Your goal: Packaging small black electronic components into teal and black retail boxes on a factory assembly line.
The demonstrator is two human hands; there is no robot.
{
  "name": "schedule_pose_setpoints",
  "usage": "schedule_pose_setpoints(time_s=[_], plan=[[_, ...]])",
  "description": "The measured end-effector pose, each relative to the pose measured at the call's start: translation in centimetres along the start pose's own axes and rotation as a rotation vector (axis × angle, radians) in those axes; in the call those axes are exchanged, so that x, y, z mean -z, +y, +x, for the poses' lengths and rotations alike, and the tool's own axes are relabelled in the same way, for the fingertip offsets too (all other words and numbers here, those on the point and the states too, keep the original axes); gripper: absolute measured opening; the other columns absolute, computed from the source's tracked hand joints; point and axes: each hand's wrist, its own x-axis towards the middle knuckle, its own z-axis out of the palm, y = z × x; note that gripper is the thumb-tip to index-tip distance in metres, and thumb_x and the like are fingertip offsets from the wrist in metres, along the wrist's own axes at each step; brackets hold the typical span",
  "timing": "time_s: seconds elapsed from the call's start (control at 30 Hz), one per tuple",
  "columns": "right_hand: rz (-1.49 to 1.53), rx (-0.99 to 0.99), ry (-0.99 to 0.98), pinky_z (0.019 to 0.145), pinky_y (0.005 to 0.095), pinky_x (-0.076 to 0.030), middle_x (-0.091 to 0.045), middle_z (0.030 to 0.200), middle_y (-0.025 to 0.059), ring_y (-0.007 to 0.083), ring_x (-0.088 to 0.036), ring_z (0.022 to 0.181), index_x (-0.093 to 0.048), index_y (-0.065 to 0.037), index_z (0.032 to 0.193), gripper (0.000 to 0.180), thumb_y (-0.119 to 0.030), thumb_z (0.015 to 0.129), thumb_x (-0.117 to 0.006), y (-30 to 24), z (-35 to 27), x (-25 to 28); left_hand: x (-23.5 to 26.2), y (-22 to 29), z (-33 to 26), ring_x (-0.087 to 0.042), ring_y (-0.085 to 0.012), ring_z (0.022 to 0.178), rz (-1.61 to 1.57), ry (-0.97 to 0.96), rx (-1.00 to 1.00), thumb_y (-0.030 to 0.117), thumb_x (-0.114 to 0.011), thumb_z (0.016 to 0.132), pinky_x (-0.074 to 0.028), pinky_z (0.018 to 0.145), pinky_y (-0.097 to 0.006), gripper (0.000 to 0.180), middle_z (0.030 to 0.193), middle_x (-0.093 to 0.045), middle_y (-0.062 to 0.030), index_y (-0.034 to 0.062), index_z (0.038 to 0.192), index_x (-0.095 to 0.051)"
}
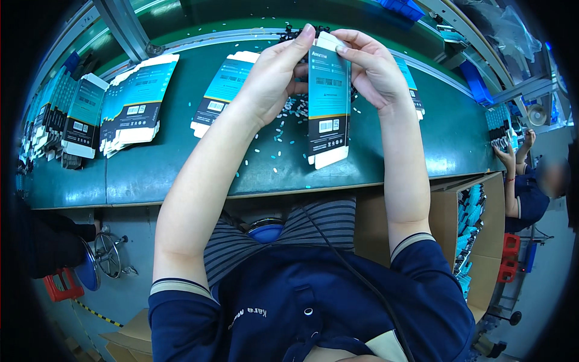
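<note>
Navy shirt (pixel 356 289) closest, striped trousers (pixel 329 226) next, both forearms (pixel 202 178) out over green worktop (pixel 265 181). Teal-and-black carton (pixel 329 99) between the hands, over the worktop, printed face up, white flaps at both ends; can't tell if its near end touches down. Right hand (pixel 377 69) pinched on carton's far end, thumb on front, fingers behind. Left hand (pixel 280 75) half curled at left edge, thumb extended near the top; can't tell if it grips. Loose white and blue pellets (pixel 291 110) around. Matching carton stack (pixel 137 99) on left, more cartons (pixel 224 84) behind left forearm. Open cardboard box (pixel 490 253) lower right, cartons inside. Co-worker (pixel 531 193) far right.
</note>
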Motion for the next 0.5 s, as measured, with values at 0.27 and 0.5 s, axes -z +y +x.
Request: schedule_pose_setpoints(time_s=[0.27, 0.5], plan=[[0.121, -0.169, -0.193, 0.082, 0.0305, -0.052, -0.064, 0.096, 0.0084, 0.0162, -0.062, 0.090, -0.062, -0.002, 0.104, 0.023, -0.003, 0.081, -0.064, 0.41, 0.21, 0.93, 0.15, -0.84, 0.32, -0.063, -0.0125, 0.082, 0.065, -0.013, -0.017, 0.025, -0.056, 0.092, -0.057, 0.068, -0.027, 0.026, 0.091, -0.062, -0.0042, 0.0040, 0.106, -0.059], [0.024, -0.193, -0.188, 0.079, 0.0286, -0.052, -0.064, 0.093, 0.0065, 0.0145, -0.062, 0.086, -0.063, -0.004, 0.102, 0.023, -0.003, 0.079, -0.067, 0.10, -0.17, 0.47, 0.30, -0.66, 0.46, -0.063, -0.0106, 0.078, 0.293, 0.000, -0.019, 0.012, -0.058, 0.088, -0.054, 0.067, -0.026, 0.016, 0.088, -0.064, -0.0040, 0.0032, 0.100, -0.063]])
